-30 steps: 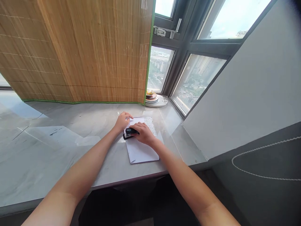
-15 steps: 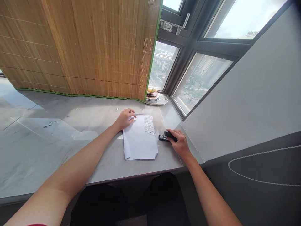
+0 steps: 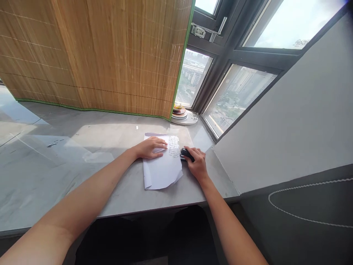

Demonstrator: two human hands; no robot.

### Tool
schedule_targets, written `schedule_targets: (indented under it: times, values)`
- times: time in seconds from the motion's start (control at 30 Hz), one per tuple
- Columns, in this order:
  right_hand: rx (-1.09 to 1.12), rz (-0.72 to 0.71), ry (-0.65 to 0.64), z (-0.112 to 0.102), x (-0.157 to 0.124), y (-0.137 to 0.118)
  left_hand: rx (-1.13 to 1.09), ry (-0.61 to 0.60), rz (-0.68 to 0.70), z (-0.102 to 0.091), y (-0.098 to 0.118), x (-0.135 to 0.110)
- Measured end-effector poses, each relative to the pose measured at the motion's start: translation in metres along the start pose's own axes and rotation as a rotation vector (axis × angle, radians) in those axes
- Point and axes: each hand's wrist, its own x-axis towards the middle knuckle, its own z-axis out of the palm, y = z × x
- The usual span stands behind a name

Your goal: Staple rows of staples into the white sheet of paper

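Note:
White sheets of paper [image 3: 162,173] lie on the grey stone ledge, their lower right corner lifted and bent. Many staples [image 3: 173,146] cover a patch at the upper right of the paper. My left hand [image 3: 152,147] rests flat on the paper, fingers stretched toward that patch. In my right hand [image 3: 197,162] is a black stapler [image 3: 187,154], gripped from the right side. Its front end meets the paper's right edge beside the stapled patch; whether the paper is between its jaws is hidden.
A bamboo blind [image 3: 110,59] with green edging hangs behind the ledge [image 3: 118,191]. Stacked plates [image 3: 180,114] stand in the window corner. Loose staples [image 3: 52,144] lie at left, and a small white piece [image 3: 137,128] sits behind the paper. A white wall [image 3: 270,121] bounds the right.
My right hand has brought the stapler left to the paper's right edge. My left hand has slid down and right, flattening on the paper. The paper's lower right corner has lifted.

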Motion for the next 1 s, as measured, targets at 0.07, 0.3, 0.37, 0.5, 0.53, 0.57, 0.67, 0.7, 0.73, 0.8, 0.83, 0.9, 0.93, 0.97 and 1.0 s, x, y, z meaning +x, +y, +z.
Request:
schedule_targets:
  times: [0.07,0.3,0.37,0.5,0.53,0.57,0.67,0.7,0.73,0.8,0.83,0.9,0.93,0.97,1.0]
  values:
    - [0.029,-0.003,0.021,0.001,0.002,0.002,-0.008,0.022,0.053,0.002,0.013,0.002]
    - [0.077,0.006,0.094,-0.006,0.000,0.002,-0.007,-0.228,0.075,0.017,0.052,0.011]
    - [0.095,-0.004,0.093,-0.007,0.000,0.002,0.012,-0.253,0.051,0.019,0.055,0.013]
    - [0.095,-0.037,0.073,-0.008,0.000,0.000,0.023,-0.253,0.033,0.021,0.058,0.013]
    - [0.087,-0.043,0.071,-0.008,0.000,-0.001,0.025,-0.253,0.028,0.021,0.059,0.013]
    - [0.080,-0.052,0.067,-0.007,-0.001,-0.002,0.027,-0.253,0.024,0.021,0.059,0.013]
    - [0.073,-0.096,0.028,-0.006,-0.001,-0.003,0.026,-0.260,0.028,0.024,0.060,0.014]
    - [0.080,-0.120,0.004,-0.006,-0.001,-0.003,0.026,-0.265,0.036,0.025,0.059,0.014]
    - [0.094,-0.145,-0.020,-0.005,-0.001,-0.004,0.029,-0.270,0.042,0.026,0.059,0.014]
    - [0.127,-0.182,-0.044,-0.004,0.000,-0.004,0.034,-0.278,0.048,0.028,0.059,0.015]
    - [0.134,-0.192,-0.043,-0.004,0.000,-0.003,0.032,-0.280,0.050,0.029,0.060,0.015]
    - [0.133,-0.200,-0.028,-0.002,0.000,-0.003,0.015,-0.276,0.053,0.030,0.060,0.015]
    - [0.127,-0.203,-0.019,-0.002,0.000,-0.002,0.004,-0.270,0.051,0.030,0.060,0.015]
    - [0.121,-0.205,-0.012,-0.001,0.000,-0.002,-0.005,-0.264,0.046,0.031,0.060,0.015]
    - [0.115,-0.205,-0.010,0.000,0.001,-0.002,-0.012,-0.257,0.035,0.031,0.060,0.015]
